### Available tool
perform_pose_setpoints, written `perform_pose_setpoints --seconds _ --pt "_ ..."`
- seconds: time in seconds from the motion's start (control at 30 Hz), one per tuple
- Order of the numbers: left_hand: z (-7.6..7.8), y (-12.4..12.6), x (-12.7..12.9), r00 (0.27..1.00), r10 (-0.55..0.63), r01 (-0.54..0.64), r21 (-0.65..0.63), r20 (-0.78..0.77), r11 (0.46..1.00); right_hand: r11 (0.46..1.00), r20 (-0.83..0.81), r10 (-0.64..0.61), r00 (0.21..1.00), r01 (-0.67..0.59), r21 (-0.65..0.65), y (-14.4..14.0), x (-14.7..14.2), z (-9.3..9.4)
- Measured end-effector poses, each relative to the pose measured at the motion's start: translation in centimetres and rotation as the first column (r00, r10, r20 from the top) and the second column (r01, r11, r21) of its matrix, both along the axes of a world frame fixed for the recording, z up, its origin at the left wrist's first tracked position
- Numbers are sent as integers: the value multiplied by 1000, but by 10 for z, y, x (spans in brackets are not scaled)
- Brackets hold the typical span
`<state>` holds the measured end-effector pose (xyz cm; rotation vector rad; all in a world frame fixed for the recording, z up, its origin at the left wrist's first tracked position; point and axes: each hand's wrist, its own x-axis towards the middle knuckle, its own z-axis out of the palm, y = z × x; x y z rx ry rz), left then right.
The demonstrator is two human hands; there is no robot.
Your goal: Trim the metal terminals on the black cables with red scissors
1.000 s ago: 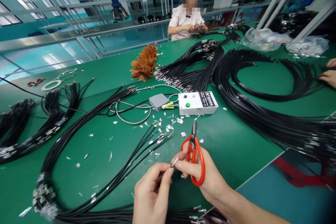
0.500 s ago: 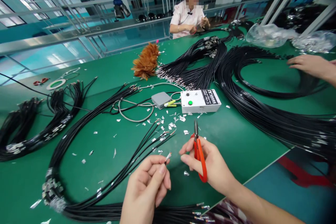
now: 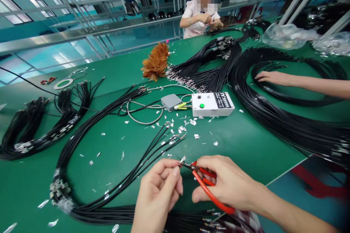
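My left hand pinches the end of a black cable between thumb and fingertips. A scrap of silver foil sticks up from that end. My right hand grips red-handled scissors, their blades lying against the foil just beyond my left fingertips. Under my hands runs a bundle of black cables, its stripped ends pointing right. More cables from the curved bundle fan out behind my left hand, with bare wire tips.
Foil scraps litter the green table. Beyond stand a white control box with a green button, a grey block and a brown feather duster. Large cable coils lie right, near another person's hand. A co-worker sits opposite.
My right hand has turned the scissors from upright to pointing left and brought their blades to the foil at the cable end. The other person's hand at right has moved left over the coil.
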<state>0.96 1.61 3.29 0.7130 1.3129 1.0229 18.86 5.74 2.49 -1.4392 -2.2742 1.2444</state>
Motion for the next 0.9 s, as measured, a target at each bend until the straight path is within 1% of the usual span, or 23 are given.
perform_pose_setpoints --seconds 0.1,0.17,0.2,0.23,0.3,0.37,0.4,0.47,0.53,0.6,0.63,0.7,0.73,0.77,0.8,0.83,0.87,0.9 --pt "1 1 -1 1000 -12 12 3 16 1000 991 -63 4 998 -12 -134 3 3 -1" --pt "2 1 -3 1000 -11 11 -6 27 1000 967 -167 -45 985 2 -254 5 4 -4" --pt "2 1 -3 1000 -10 11 -13 29 1000 951 -242 -97 965 18 -310 5 4 -6" --pt "2 1 -3 999 -12 12 -19 30 1000 933 -326 -165 931 40 -357 5 2 -7" --pt "1 1 -1 1000 -19 20 -28 16 999 900 -486 -320 813 101 -423 5 -4 -7" --pt "1 0 2 999 -30 29 -26 -13 999 875 -584 -434 686 167 -454 5 -14 -6" --pt "0 -1 4 999 -27 26 -21 -29 999 866 -608 -468 642 195 -460 5 -18 -4" --pt "1 -2 8 998 2 -2 -7 -65 1000 858 -627 -498 599 238 -455 5 -26 -1" --pt "1 -4 11 995 40 -40 4 -87 999 859 -623 -505 597 280 -429 3 -30 2" --pt "2 -4 14 993 62 -61 14 -96 998 873 -615 -486 621 316 -372 2 -29 2" --pt "2 -4 14 993 64 -62 17 -100 998 885 -612 -465 640 333 -324 1 -27 1" --pt "3 -4 15 992 50 -48 22 -113 999 921 -604 -378 701 350 -170 0 -20 0" --pt "3 -3 15 991 35 -32 22 -126 999 941 -588 -304 750 334 -60 0 -17 0" --pt "3 -2 15 990 15 -12 21 -139 1000 952 -548 -215 809 298 67 0 -13 1" --pt "4 -2 15 989 -6 9 20 -150 1000 950 -481 -122 868 243 198 1 -10 2" --pt "4 -1 15 986 -29 33 20 -164 999 932 -390 -35 920 171 320 2 -7 3" --pt "3 -1 14 981 -57 64 33 -186 997 902 -288 34 957 94 420 3 -4 6" --pt "3 0 13 971 -91 106 57 -221 993 872 -184 84 979 17 489 4 -2 8"
